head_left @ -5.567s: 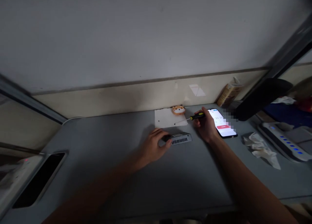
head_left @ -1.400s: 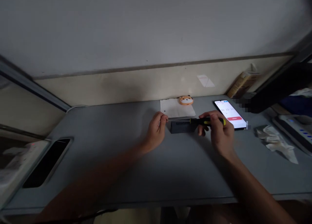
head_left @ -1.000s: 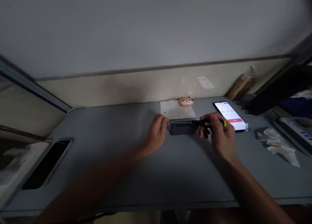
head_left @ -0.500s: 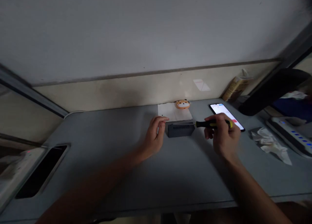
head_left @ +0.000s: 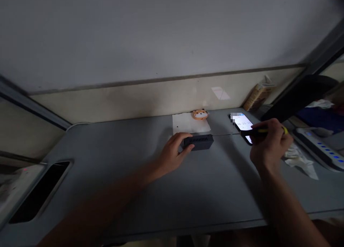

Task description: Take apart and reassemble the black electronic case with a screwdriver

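Note:
A dark grey box with a row of vent slots (head_left: 201, 143) stands on the grey desk. Thumb and fingers of my left hand (head_left: 174, 152) grip its left end. My right hand (head_left: 270, 143) is closed around the black and yellow handle of a screwdriver (head_left: 252, 132), off to the right. The thin shaft points left, its tip by the box's upper right corner; whether they touch, I cannot tell. Behind the box lies a white paper (head_left: 184, 123) with an orange animal-faced case (head_left: 200, 114) on it.
A lit phone (head_left: 243, 121) lies behind my right hand. Farther right are crumpled tissue (head_left: 302, 163) and a power strip with blue lights (head_left: 319, 148). A carton (head_left: 258, 96) leans by the wall. A dark phone-like slab (head_left: 40, 191) lies at the left.
My right hand has moved right with the screwdriver, drawing the shaft away from above the box. My left hand, earlier beside the box, now grips its left end.

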Motion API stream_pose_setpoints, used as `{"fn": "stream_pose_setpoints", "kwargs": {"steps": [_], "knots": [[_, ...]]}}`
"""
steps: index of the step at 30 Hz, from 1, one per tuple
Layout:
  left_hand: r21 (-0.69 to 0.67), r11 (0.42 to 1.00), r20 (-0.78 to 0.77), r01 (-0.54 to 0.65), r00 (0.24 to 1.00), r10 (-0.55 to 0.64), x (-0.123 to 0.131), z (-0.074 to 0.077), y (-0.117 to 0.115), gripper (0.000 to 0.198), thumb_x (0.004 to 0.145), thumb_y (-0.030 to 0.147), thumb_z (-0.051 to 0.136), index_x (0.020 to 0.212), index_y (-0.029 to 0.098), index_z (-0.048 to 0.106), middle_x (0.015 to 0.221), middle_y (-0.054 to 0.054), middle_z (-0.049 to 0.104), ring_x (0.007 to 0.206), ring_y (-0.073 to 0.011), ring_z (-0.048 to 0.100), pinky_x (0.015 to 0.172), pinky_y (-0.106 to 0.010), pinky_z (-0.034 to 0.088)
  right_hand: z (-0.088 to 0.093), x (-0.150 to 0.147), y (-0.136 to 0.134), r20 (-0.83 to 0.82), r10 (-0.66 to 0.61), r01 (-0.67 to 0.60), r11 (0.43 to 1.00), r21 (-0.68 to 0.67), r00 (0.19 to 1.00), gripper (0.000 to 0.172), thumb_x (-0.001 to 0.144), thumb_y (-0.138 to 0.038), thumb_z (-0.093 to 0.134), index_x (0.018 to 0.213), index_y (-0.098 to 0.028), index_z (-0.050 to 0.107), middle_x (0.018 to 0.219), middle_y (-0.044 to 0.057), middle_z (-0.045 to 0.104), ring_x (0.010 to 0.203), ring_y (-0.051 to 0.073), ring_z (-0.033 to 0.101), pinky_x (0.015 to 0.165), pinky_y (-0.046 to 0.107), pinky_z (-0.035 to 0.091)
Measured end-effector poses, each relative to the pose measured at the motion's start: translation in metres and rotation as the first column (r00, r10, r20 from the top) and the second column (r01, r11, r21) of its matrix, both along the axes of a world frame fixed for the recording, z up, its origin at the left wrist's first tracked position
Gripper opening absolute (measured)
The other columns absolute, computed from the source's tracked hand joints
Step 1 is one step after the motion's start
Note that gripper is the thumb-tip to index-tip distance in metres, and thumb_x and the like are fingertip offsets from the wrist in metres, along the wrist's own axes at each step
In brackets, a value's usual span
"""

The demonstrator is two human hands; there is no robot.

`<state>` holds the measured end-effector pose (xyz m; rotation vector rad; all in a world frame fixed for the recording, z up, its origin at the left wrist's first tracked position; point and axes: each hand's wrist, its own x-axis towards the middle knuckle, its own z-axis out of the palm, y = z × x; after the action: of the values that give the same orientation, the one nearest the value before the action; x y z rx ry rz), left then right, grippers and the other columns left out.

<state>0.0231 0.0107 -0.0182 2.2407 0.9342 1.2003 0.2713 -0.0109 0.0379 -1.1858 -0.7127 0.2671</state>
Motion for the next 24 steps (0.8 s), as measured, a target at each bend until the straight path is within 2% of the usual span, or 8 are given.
{"fn": "stream_pose_setpoints", "kwargs": {"steps": [9,16,18,20,22,24], "knots": [[0.069,0.998,-0.020,0.001,1.000,0.000,0.001,-0.003,0.001,0.020,0.103,0.030,0.055,0.122,0.026,0.058,0.115,-0.006,0.071,0.108,-0.0208,0.068,0.094,-0.036,0.057,0.000,-0.003,-0.003,0.091,0.085,-0.079,0.994,-0.069,0.992,0.039,0.086,-0.051,0.061,0.060,-0.021,0.064,0.048,-0.003,0.049,0.039,0.010,0.044,0.038,0.023,0.032],[0.136,0.990,-0.028,0.024,0.999,-0.021,0.000,-0.002,0.002,0.019,0.105,0.030,0.052,0.122,0.024,0.057,0.114,-0.007,0.071,0.109,-0.0202,0.068,0.094,-0.037,0.057,0.014,-0.008,0.001,0.224,0.075,-0.056,0.994,-0.089,0.972,0.035,0.086,-0.037,0.057,0.056,-0.021,0.063,0.049,-0.002,0.049,0.045,0.011,0.043,0.041,0.024,0.029],[0.147,0.989,-0.034,0.026,0.999,-0.021,0.000,0.000,0.002,0.018,0.105,0.030,0.051,0.121,0.023,0.057,0.114,-0.007,0.071,0.110,-0.0200,0.069,0.094,-0.037,0.057,0.027,-0.009,0.006,0.315,0.137,-0.109,0.988,-0.105,0.939,0.034,0.087,-0.033,0.056,0.055,-0.021,0.062,0.050,-0.002,0.050,0.048,0.011,0.044,0.046,0.025,0.033],[0.160,0.987,-0.033,0.028,0.999,-0.023,0.000,0.001,0.002,0.016,0.105,0.029,0.051,0.118,0.022,0.058,0.113,-0.007,0.071,0.110,-0.0198,0.069,0.094,-0.038,0.058,0.044,-0.012,0.013,0.430,0.253,-0.210,0.967,-0.145,0.867,0.035,0.089,-0.033,0.057,0.056,-0.021,0.061,0.052,-0.002,0.050,0.053,0.011,0.047,0.052,0.027,0.036],[0.167,0.985,-0.037,0.035,0.999,-0.029,0.000,0.001,0.001,0.015,0.104,0.028,0.052,0.117,0.022,0.058,0.113,-0.007,0.071,0.110,-0.0201,0.069,0.093,-0.038,0.058,0.060,-0.018,0.021,0.493,0.424,-0.348,0.905,-0.244,0.760,0.034,0.090,-0.036,0.060,0.059,-0.021,0.061,0.054,-0.003,0.051,0.054,0.010,0.046,0.054,0.027,0.037],[0.163,0.986,-0.048,0.033,0.999,-0.025,0.000,0.000,0.001,0.016,0.104,0.026,0.053,0.118,0.023,0.059,0.114,-0.007,0.071,0.110,-0.0209,0.069,0.093,-0.040,0.059,0.068,-0.025,0.032,0.467,0.518,-0.432,0.855,-0.287,0.717,0.034,0.088,-0.046,0.066,0.064,-0.021,0.061,0.056,-0.003,0.050,0.055,0.010,0.044,0.052,0.026,0.035]]}}
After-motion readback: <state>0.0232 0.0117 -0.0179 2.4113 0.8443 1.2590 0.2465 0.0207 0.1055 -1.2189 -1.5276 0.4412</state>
